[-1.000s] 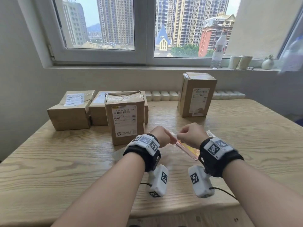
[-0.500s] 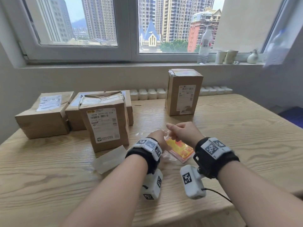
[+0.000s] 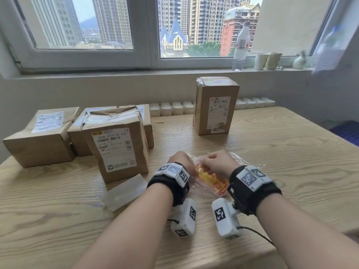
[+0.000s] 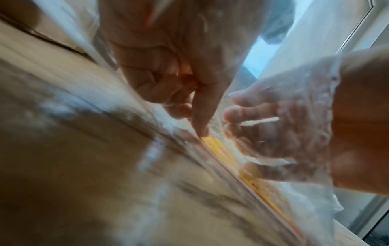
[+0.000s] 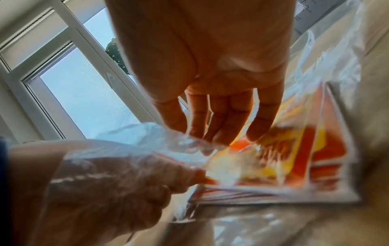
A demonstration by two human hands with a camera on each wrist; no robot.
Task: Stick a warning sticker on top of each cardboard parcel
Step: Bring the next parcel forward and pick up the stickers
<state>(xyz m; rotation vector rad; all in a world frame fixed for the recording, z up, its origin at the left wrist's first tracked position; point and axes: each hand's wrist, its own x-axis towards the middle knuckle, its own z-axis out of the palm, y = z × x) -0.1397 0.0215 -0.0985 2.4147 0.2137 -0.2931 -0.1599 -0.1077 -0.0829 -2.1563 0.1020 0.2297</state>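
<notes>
A clear plastic bag [image 3: 236, 159] with a stack of orange and yellow warning stickers [image 3: 212, 181] lies on the wooden table [image 3: 291, 171] right in front of me. My left hand [image 3: 181, 161] pinches the bag's edge; its curled fingers [image 5: 118, 191] show through the film. My right hand [image 3: 215, 164] reaches into the bag's mouth, its fairly straight fingers [image 5: 229, 116] over the stickers [image 5: 280, 154]. Several cardboard parcels stand beyond: a low one [image 3: 38, 136] far left, a taller one [image 3: 116, 148] in front, one [image 3: 147, 121] behind it, and an upright one [image 3: 215, 105] at the back right.
A translucent strip of backing paper [image 3: 124, 191] lies left of my left wrist. A row of small white items [image 3: 171, 108] lines the table's back edge. On the windowsill stand a water bottle [image 3: 240, 47], two cups [image 3: 268, 61] and a small vase [image 3: 300, 61].
The bag, held up between both hands a second ago, now lies on the table. My right hand has moved from pinching its edge to reaching inside. My view has shifted right.
</notes>
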